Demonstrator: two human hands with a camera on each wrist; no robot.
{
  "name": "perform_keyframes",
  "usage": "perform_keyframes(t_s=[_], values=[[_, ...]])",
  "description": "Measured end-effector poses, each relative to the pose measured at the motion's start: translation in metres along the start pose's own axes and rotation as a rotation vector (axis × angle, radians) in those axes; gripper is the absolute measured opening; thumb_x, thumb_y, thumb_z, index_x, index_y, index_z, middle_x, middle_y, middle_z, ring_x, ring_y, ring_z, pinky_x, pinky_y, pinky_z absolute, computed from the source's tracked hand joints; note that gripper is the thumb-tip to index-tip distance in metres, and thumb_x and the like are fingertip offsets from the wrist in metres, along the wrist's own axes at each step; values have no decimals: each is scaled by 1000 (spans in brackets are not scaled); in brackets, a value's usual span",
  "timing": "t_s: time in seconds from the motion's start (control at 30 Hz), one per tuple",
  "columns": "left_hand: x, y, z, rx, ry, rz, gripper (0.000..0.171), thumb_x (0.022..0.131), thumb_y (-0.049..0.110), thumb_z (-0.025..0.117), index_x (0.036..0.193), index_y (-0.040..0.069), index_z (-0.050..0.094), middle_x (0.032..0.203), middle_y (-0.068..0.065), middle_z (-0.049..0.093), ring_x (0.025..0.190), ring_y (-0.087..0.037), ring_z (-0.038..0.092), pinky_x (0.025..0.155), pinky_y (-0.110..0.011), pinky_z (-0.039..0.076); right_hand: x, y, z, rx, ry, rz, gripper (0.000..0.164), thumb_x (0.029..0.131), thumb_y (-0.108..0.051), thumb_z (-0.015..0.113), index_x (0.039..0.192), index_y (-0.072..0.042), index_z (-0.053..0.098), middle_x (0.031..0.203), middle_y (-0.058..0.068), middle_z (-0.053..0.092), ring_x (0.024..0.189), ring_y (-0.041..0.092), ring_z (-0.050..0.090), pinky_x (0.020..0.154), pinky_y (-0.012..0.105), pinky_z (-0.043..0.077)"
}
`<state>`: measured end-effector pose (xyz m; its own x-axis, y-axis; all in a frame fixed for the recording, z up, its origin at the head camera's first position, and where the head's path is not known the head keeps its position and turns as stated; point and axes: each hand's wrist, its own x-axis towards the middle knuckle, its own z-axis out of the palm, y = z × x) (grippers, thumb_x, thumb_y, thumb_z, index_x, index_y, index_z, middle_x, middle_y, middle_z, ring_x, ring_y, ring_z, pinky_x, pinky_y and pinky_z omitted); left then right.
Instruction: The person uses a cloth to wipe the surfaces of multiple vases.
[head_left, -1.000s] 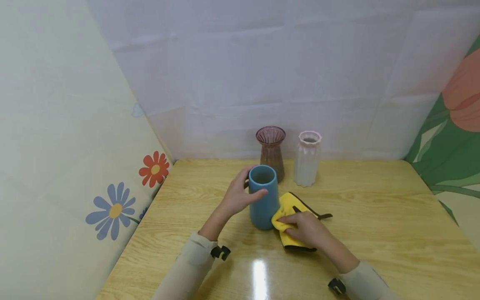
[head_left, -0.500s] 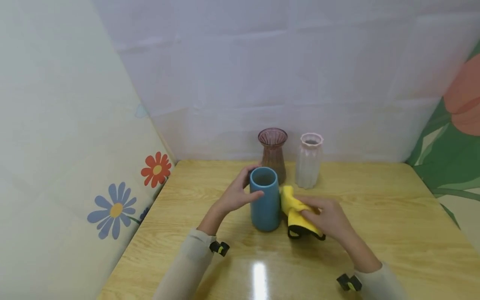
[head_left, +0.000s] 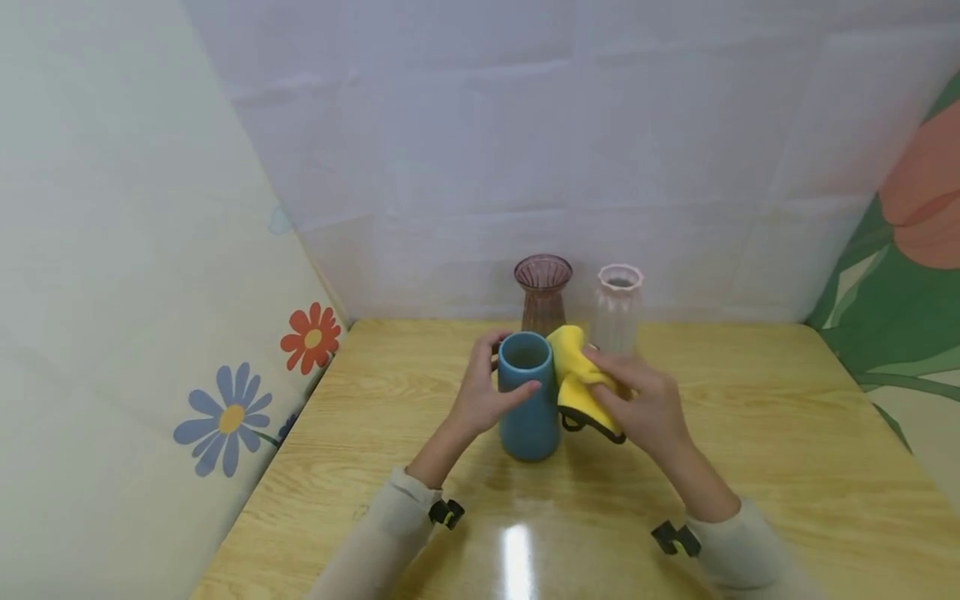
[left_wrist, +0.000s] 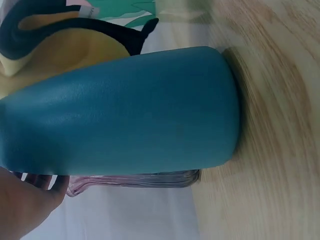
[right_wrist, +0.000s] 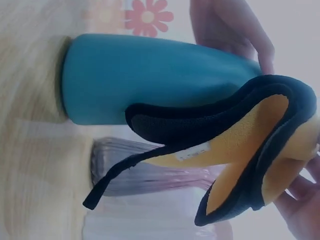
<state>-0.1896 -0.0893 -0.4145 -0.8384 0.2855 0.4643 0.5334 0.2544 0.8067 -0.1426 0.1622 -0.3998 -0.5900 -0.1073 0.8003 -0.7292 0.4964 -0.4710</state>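
Observation:
A blue vase [head_left: 529, 421] stands upright on the wooden table. My left hand [head_left: 480, 400] grips its upper part from the left, thumb across the front and fingers round behind. In my right hand [head_left: 651, 408] a yellow cloth [head_left: 573, 358] with dark edging is pinched between thumb and fingers. The bunched cloth lies against the vase's right side, up near the rim. The right wrist view shows the folded cloth [right_wrist: 225, 142] with a small white tag and a dark loop hanging down, overlapping the vase [right_wrist: 150, 75].
Behind the blue vase stands a purple ribbed glass vase [head_left: 543, 292], partly hidden. A pale pink-white vase [head_left: 617, 312] is to its right, its lower part covered by the cloth and right hand. A white sheet [head_left: 465, 150] hangs at the table's [head_left: 750, 400] back edge.
My right hand lifts the cloth from beside the base of the blue vase up its right side to near the rim. The left hand keeps its grip, and the vase stays in place.

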Motion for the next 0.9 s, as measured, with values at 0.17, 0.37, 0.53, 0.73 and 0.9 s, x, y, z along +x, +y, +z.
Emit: perform_keyframes(t_s=[0.17, 0.37, 0.53, 0.73, 0.9], values=[[0, 3, 2, 8, -1, -16, 78, 85, 29, 81, 146, 3, 40, 136, -9, 48, 123, -24, 49, 105, -55, 44, -2, 2, 14, 36, -5, -40, 44, 73, 9, 81, 115, -4, 76, 113, 12, 74, 100, 32, 73, 83, 10, 52], [0, 3, 1, 12, -11, -31, 73, 86, 31, 80, 145, 12, 42, 133, -6, 53, 121, -21, 52, 105, -54, 44, -7, 2, 24, 50, -23, -55, 43, 72, 10, 82, 113, -1, 75, 110, 13, 75, 95, 34, 74, 82, 13, 54], [0, 3, -1, 25, -33, -48, 75, 86, 40, 79, 144, 11, 43, 132, -6, 56, 119, -21, 55, 106, -52, 46, -11, 0, 29, 48, -32, -21, 39, 74, 7, 83, 111, -1, 76, 107, 12, 76, 93, 32, 75, 80, 14, 55], [2, 3, -5, 29, -51, -58, 75, 85, 37, 80, 144, 9, 44, 131, -8, 57, 119, -24, 56, 105, -54, 46, -15, 0, 32, 48, -54, -16, 37, 74, 5, 84, 109, -1, 77, 106, 12, 76, 95, 33, 74, 88, 12, 52], [4, 3, -7, 30, -59, -59, 72, 85, 26, 80, 144, 7, 44, 131, -9, 58, 119, -25, 56, 104, -55, 47, -19, 0, 34, 18, -97, -8, 37, 75, 3, 85, 111, -2, 77, 107, 11, 76, 96, 31, 74, 88, 19, 55]])
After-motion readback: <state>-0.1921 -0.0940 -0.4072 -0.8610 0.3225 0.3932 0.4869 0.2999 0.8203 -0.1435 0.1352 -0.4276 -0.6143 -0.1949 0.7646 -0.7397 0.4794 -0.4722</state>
